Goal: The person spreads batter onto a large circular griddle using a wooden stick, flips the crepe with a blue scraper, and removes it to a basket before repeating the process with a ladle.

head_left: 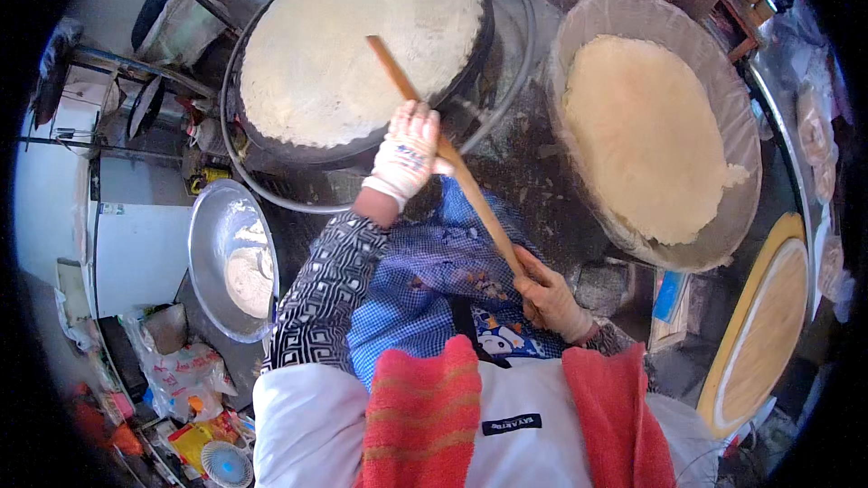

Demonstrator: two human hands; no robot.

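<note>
— Cluttered stall: where's the stick?
— Long wooden stick [448, 158] slants over the round griddle [357, 45]; gloved left hand [409, 152] and bare right hand [545, 296] both closed around it.
— Step?
— Likely spreading the flatbread [344, 54]; next needs an even sweep.

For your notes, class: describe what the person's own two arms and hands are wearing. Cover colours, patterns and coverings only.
The left hand wears a white knitted glove with faint red and blue marks and a ribbed cuff. The left sleeve is black and white in a geometric pattern. The right hand is bare; only a small patterned cuff shows at its wrist.
</note>
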